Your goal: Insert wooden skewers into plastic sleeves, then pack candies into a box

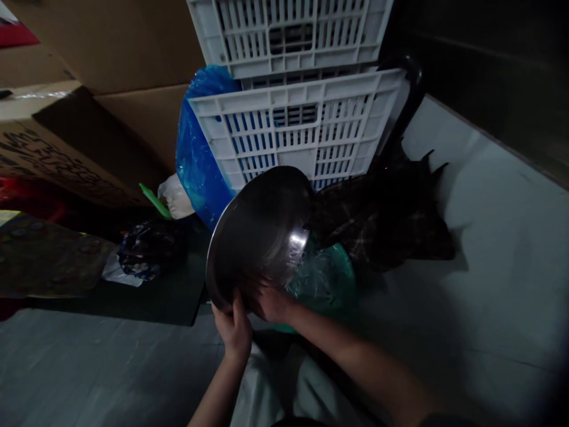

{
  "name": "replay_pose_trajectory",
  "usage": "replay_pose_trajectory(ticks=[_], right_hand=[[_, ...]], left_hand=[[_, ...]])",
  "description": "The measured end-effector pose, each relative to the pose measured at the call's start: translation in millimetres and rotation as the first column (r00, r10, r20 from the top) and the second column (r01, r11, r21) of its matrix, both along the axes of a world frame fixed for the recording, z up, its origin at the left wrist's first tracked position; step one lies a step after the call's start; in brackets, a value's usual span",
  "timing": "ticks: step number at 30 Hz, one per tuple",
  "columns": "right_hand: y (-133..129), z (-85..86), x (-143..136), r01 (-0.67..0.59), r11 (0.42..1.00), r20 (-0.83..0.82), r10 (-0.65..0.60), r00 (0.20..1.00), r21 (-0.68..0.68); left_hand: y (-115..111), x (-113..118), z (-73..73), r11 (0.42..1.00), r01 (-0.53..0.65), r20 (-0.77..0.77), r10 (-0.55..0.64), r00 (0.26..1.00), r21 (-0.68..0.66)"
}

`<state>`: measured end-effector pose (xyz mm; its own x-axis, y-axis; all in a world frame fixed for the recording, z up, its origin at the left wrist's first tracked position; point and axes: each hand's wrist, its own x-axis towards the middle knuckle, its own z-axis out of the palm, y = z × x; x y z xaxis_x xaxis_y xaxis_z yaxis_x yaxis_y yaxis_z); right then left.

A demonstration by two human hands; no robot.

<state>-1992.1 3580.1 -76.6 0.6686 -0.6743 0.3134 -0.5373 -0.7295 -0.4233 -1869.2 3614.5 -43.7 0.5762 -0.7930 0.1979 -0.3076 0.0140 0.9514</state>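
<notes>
While my left hand [233, 329] grips the near-left rim of a steel bowl [262, 219], thumb on the inner side, my right hand [273, 301] reaches into its near part. I see the right palm turned toward the metal, but its fingers sink into shadow, and I cannot tell whether they are curled around anything or lying flat on the surface. I have the bowl tilted up in the middle of my view, its hollow facing right and toward me. Just beside its right edge sits a green container [342, 293] with crumpled clear plastic [313, 273] in it; I cannot tell whether bowl and container touch. Farther right, I make out a dark bag [391, 225] with ragged edges. Beyond the bowl, two white slatted crates stand at the far side, a lower crate [296, 133] and an upper crate [244, 24], with a blue plastic bag [195, 142] at their left. On the left I find cardboard boxes [62, 148], a dark patterned bundle [151, 249] and, at the edge, a patterned cloth [44, 255]. Grey floor [111, 356] shows on the near left.
</notes>
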Motion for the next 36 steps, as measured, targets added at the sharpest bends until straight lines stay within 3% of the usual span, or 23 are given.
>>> replay_pose_trajectory(ticks=[3, 6, 8, 12, 16, 19, 22, 25, 29, 32, 36], right_hand=[[1, -23.1, -41, 0.209, 0.977, -0.147, -0.202, 0.968, 0.036], [-10, -30.3, -61, 0.432, 0.901, -0.166, -0.422, 0.891, 0.028], [-20, -27.9, -50, 0.457, 0.889, -0.164, -0.448, 0.879, 0.020], [-26, -35.3, -32, 0.357, 0.933, -0.207, -0.342, 0.916, 0.039], [-24, -45.9, -68, 0.523, 0.850, -0.273, -0.490, 0.828, 0.061], [-50, -31.9, -86, 0.649, 0.759, -0.282, -0.612, 0.739, 0.054], [-85, -16.1, -74, 0.718, 0.693, -0.293, -0.673, 0.679, 0.072], [-81, -18.0, -55, 0.696, 0.703, -0.337, -0.626, 0.704, 0.149], [-34, -26.7, -59, 0.681, 0.684, -0.420, -0.555, 0.718, 0.259], [-32, -8.2, -56, 0.702, 0.670, -0.399, -0.592, 0.701, 0.240], [-67, 25.0, -6, 0.624, 0.765, -0.234, -0.584, 0.777, 0.163]], left_hand=[[0, 3, 0.0, 1.000, 0.003, 0.016, -0.003, 1.000, 0.003], [4, 1, -2.8, 0.999, 0.052, 0.034, -0.052, 0.998, -0.004], [6, -4, -4.2, 0.996, 0.088, 0.048, -0.087, 0.995, -0.021], [7, -7, -3.5, 0.991, 0.117, 0.118, -0.108, 0.987, -0.070], [6, 2, -6.6, 0.977, 0.195, 0.222, -0.171, 0.960, -0.091], [7, 6, -10.2, 0.971, 0.216, 0.255, -0.185, 0.949, -0.101], [9, 2, -8.6, 0.978, 0.179, 0.237, -0.151, 0.960, -0.103], [9, 0, -4.7, 0.977, 0.182, 0.242, -0.152, 0.958, -0.107], [6, 5, -2.6, 0.966, 0.223, 0.282, -0.180, 0.942, -0.128], [7, 3, 0.1, 0.983, 0.143, 0.236, -0.112, 0.965, -0.116], [9, -8, 7.2, 0.994, 0.081, 0.151, -0.070, 0.986, -0.071]])
